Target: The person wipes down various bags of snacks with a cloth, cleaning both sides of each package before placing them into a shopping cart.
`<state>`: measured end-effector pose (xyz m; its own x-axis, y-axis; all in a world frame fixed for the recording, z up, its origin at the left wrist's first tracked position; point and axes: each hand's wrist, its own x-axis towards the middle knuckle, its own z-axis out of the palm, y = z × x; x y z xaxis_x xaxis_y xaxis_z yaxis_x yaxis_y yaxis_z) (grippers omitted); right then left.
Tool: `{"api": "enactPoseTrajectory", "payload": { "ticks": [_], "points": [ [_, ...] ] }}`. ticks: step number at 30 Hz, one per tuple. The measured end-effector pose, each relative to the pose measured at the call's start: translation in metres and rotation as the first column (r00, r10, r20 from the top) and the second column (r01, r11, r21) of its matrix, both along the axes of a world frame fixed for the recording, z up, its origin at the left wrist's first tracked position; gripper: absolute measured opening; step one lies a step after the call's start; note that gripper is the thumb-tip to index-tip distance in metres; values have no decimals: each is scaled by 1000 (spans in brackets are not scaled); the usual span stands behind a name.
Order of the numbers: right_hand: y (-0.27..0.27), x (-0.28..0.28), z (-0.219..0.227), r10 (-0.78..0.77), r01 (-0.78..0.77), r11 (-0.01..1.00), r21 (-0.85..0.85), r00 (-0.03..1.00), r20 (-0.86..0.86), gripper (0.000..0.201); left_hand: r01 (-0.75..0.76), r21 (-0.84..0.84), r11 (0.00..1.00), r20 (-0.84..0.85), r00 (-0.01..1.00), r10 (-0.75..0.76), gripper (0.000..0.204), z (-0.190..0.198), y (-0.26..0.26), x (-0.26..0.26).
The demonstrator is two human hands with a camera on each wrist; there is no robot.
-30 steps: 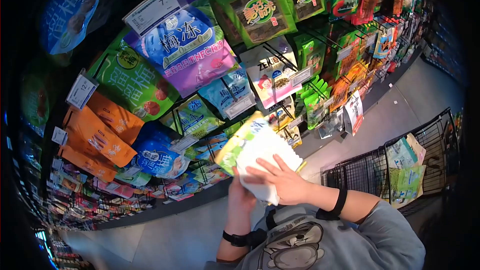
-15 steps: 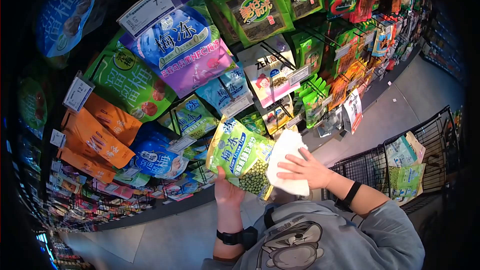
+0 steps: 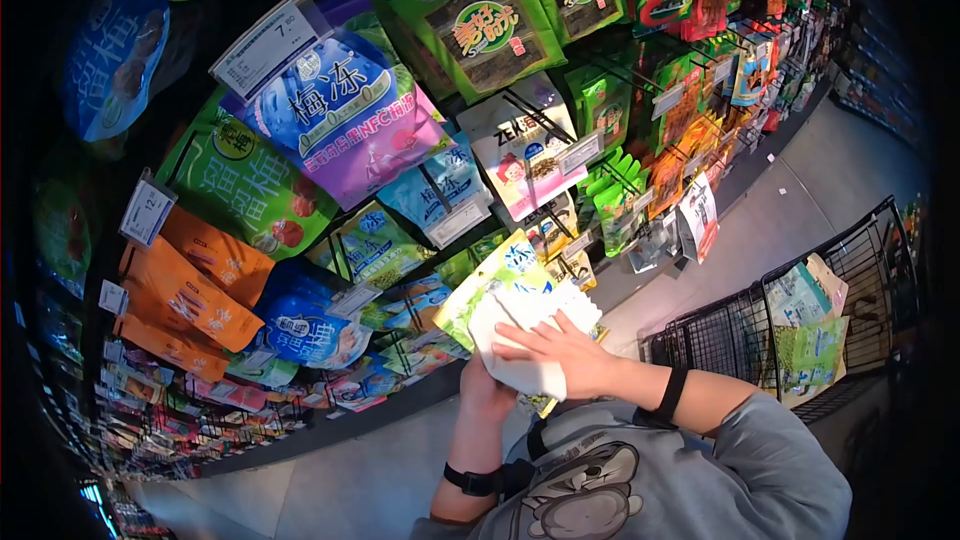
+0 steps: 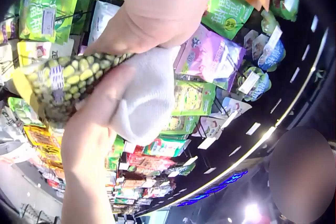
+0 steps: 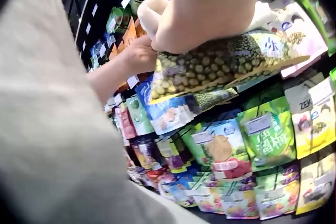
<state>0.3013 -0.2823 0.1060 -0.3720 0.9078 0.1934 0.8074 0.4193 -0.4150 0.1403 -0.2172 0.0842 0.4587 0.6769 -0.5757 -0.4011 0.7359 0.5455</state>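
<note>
In the head view, my left hand [image 3: 490,386] grips the lower left side of a green and yellow snack bag [image 3: 462,298] with mung beans printed on it. A soft white cloth [image 3: 500,315] covers most of the bag's front. Across the cloth lie the spread fingers of my right hand [image 3: 572,364]. From the left wrist, the cloth [image 4: 149,98] looks folded, with my right thumb along it. The bag's bean-patterned underside [image 5: 210,69] faces the right wrist camera, the right hand just above. The left thumb and fingertips are mostly hidden.
Hanging snack bags fill the rack ahead, among them a purple and blue bag [image 3: 340,125] and orange pouches [image 3: 185,285]. Price tags [image 3: 272,43] stick out from the hooks. A wire shopping cart [image 3: 715,335] with bags in it stands at the right.
Half a second ago the cloth was off to the right, with the bag's front exposed. Right hand and cloth have moved back left over the front; the bag has shifted slightly right.
</note>
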Motion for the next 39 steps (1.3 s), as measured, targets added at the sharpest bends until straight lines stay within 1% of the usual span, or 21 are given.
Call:
{"api": "enactPoseTrajectory", "payload": {
  "ticks": [2,4,5,6,7,9,11,12,14,20,22,24,26,28,29,30,32,33,36,38,39],
  "points": [
    [9,9,2,-36,35,995,-92,999,-12,65,19,116,993,20,1000,-21,53,9,-2,4],
    [21,17,-12,-363,362,907,214,931,-37,48,57,121,991,12,998,-58,50,15,-5,1],
    [27,26,-20,-365,364,907,213,930,-36,48,90,133,987,8,996,-92,46,18,-5,-1],
    [31,39,-31,-417,411,905,-110,803,-425,44,93,134,987,10,995,-95,46,20,-5,-2],
    [35,53,-48,-508,298,861,-411,505,-698,42,81,138,987,62,994,-90,48,22,-5,-6],
    [30,70,-78,-662,-61,731,-680,176,-728,50,58,139,989,135,988,-77,50,20,-1,-14],
    [9,66,-39,-759,-487,619,-617,-167,-630,57,68,106,992,142,986,-83,51,19,6,-20],
    [4,64,-40,-761,-490,614,-618,-162,-628,57,78,78,994,149,985,-89,51,18,9,-21],
    [-9,57,-41,-572,-443,708,-550,98,-815,57,65,78,995,101,992,-73,52,14,14,-20],
    [-5,42,-27,-690,-396,643,-656,73,-720,54,-102,259,960,-46,992,117,45,6,17,-5],
    [-1,40,-34,-645,-155,751,-642,34,-763,49,51,665,745,-463,810,358,48,13,9,1],
    [0,37,-28,-588,-2,806,-593,125,-799,46,176,676,716,-488,835,255,62,28,-4,10],
    [2,29,-29,-526,284,845,-454,282,-802,44,395,779,487,-446,895,-13,78,23,-17,20],
    [-2,19,-1,-442,265,893,-365,353,-825,41,337,827,449,-281,941,-188,96,15,-22,34],
    [-5,12,12,-331,274,938,-212,531,-780,41,281,860,426,-229,958,-171,100,16,-25,40],
    [-7,6,16,-218,251,967,-55,690,-690,41,281,861,424,-231,959,-167,100,9,-23,37],
    [-19,1,7,-219,89,973,-212,636,-740,45,262,488,832,-58,961,-269,92,-4,-16,28],
    [-22,-1,9,-158,134,987,-86,756,-635,48,81,101,992,185,978,-98,83,1,-12,29],
    [-34,2,29,-181,184,982,-28,905,-386,56,168,381,909,87,973,-216,75,-17,-5,6],
    [-33,5,36,-105,111,993,49,988,-113,58,162,199,967,1,986,-166,80,12,-5,14],
    [-30,7,34,-107,119,991,61,980,-170,58,244,440,864,69,950,-303,84,14,-5,11]
  ]
}}
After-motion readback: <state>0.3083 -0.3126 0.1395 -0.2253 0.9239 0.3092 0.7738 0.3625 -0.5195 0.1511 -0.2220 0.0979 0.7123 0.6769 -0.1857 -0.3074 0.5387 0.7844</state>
